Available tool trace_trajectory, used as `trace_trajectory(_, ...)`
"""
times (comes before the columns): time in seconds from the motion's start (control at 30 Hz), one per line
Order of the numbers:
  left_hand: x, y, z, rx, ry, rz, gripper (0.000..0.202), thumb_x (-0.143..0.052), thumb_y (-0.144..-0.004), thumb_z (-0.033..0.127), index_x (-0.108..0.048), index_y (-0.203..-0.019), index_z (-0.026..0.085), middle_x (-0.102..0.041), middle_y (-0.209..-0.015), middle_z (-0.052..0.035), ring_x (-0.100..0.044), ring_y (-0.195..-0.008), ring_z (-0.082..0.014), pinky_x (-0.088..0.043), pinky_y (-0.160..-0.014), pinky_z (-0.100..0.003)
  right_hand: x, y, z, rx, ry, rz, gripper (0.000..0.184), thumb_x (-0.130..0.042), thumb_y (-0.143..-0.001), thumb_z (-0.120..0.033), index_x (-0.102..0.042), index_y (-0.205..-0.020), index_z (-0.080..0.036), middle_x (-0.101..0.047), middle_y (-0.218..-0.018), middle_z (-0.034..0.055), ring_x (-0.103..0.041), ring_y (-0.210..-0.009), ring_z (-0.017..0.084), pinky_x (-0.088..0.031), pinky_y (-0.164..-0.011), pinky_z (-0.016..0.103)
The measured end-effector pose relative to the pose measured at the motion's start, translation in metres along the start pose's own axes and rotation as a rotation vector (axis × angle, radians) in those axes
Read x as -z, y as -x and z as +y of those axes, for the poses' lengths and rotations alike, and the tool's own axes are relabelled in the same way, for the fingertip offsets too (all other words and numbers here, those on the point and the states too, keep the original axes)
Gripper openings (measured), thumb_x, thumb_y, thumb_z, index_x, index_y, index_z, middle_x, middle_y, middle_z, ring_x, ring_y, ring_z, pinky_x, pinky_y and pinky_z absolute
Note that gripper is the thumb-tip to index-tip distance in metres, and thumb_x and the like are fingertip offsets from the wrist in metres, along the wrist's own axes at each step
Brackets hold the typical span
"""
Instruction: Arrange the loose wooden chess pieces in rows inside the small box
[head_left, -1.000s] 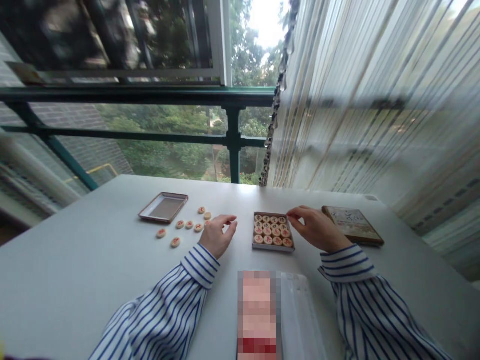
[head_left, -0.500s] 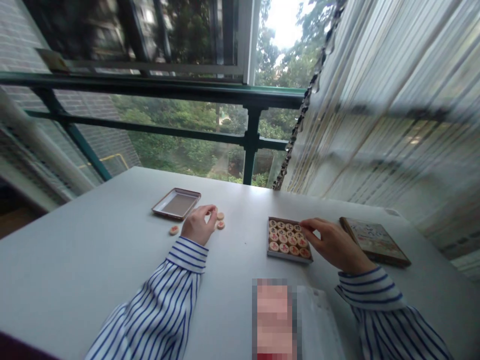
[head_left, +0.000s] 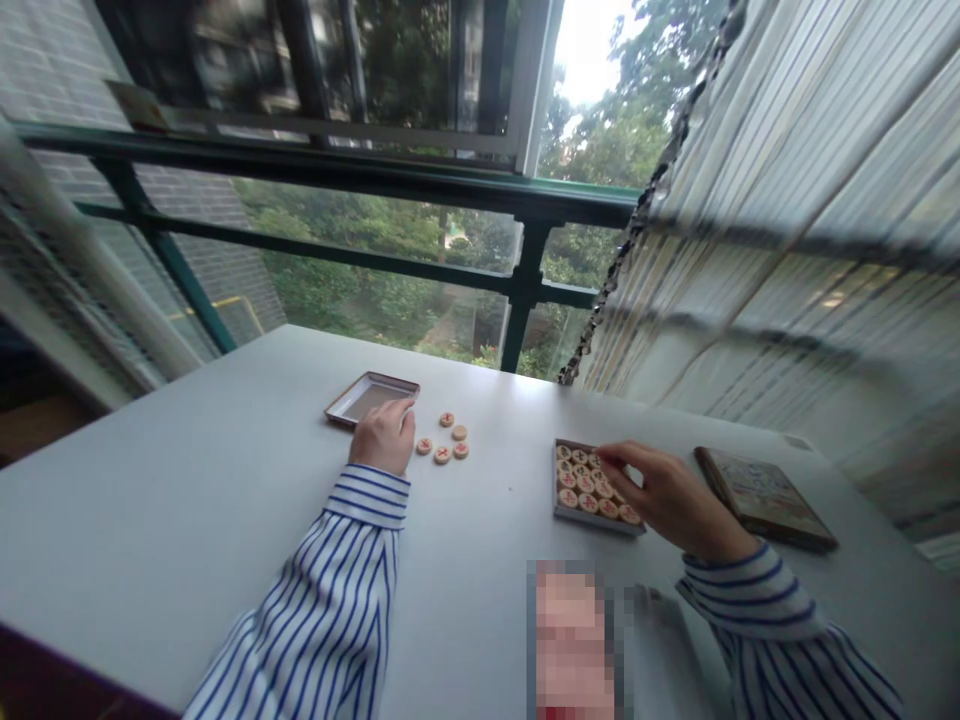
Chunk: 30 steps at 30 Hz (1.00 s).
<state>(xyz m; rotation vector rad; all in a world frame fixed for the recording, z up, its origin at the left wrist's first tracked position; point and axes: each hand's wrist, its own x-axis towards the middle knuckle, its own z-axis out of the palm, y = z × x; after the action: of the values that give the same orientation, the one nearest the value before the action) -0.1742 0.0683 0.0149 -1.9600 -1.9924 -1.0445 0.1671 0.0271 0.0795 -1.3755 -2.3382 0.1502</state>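
Note:
My left hand (head_left: 384,437) has its fingers curled downward at the near right corner of a shallow open tray (head_left: 335,413); what lies under the fingertips is hidden. To its right are several loose round Chinese chess pieces (head_left: 442,455), most with red characters and one (head_left: 460,432) showing a plain face. At the right rim of a box (head_left: 600,522) filled with rows of chess pieces (head_left: 568,498), my right hand (head_left: 667,497) is closed, thumb and fingers bent together over the right-hand rows. Whatever its fingertips hold, I cannot make out.
A flat picture-covered box or book (head_left: 769,497) lies right of my right hand. A blurred-out item (head_left: 574,640) and a pale clear sheet or bag (head_left: 671,640) are at the near edge. Behind the white table (head_left: 225,480) stand a green railing (head_left: 337,250) and a string curtain (head_left: 787,250).
My left hand has moved left, away from the group of loose pieces, uncovering several, and now covers the spot where a lone piece lay. My right hand stays at the box, slightly farther over its pieces.

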Motion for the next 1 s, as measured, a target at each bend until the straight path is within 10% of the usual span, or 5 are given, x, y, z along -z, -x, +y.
trace_trajectory(1.0,-0.003,0.013,-0.007,-0.146,0.034,-0.348,0.032,-0.051,-0.071,0.024,-0.060,-0.102,0.017,-0.063,-0.105,-0.0089,-0.055,-0.101,-0.0247,-0.032,-0.096,-0.048,-0.077,-0.104,-0.081,0.189,0.161,-0.321,0.028,-0.041,-0.080,-0.025,-0.060,-0.101,-0.022,-0.066,-0.091,0.0037,-0.058,-0.079,0.016,-0.037,-0.063,0.024)
